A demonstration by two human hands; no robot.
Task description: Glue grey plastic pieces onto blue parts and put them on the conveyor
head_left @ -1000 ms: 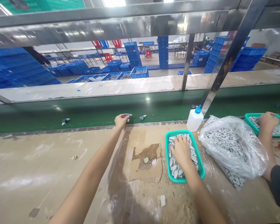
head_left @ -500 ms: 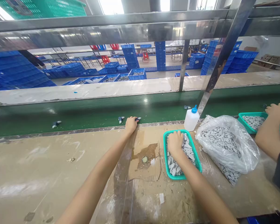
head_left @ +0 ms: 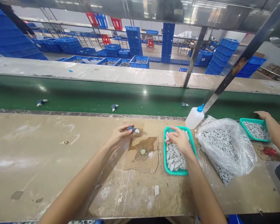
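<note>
Long bench, green conveyor belt along far edge, blue crates beyond. Clear plastic bag of grey pieces on bench, same spot as earlier frame. Teal basket of grey pieces just L of bag, white bottle w/ blue cap behind both. Co-worker's basket far R, co-worker's hand now at its far rim, no longer in the pieces.

L hand pulled back from belt edge, now over cardboard scrap on bench, fingers closed on small blue-grey part. R hand no longer flat on pieces, fingers curled at basket's far L area; can't tell if holding a piece. Two similar parts on belt, apart.
</note>
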